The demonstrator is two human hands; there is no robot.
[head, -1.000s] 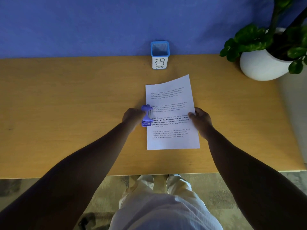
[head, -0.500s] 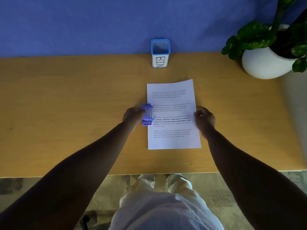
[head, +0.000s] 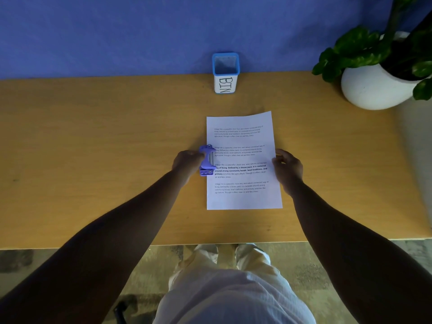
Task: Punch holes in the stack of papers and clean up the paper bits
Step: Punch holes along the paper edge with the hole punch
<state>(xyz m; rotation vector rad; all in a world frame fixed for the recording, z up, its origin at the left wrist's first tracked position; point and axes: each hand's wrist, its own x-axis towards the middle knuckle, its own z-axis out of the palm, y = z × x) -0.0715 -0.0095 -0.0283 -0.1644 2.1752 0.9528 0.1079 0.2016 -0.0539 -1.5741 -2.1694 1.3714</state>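
A white stack of printed papers (head: 243, 160) lies flat in the middle of the wooden table (head: 93, 148). A purple hole punch (head: 207, 160) sits over the middle of the stack's left edge. My left hand (head: 187, 163) grips the punch from the left side. My right hand (head: 287, 168) rests at the stack's right edge, fingers curled against the paper. A small blue-rimmed container labelled BIN (head: 225, 73) stands at the back of the table, behind the papers. I see no paper bits on the table.
A white pot with a green plant (head: 378, 87) stands at the back right corner. A blue wall runs behind the table. The table's front edge is near my legs, with floor below.
The stack has turned from tilted to nearly square with the table edge. My right hand slid from on the paper to its right edge. My left hand stays on the punch.
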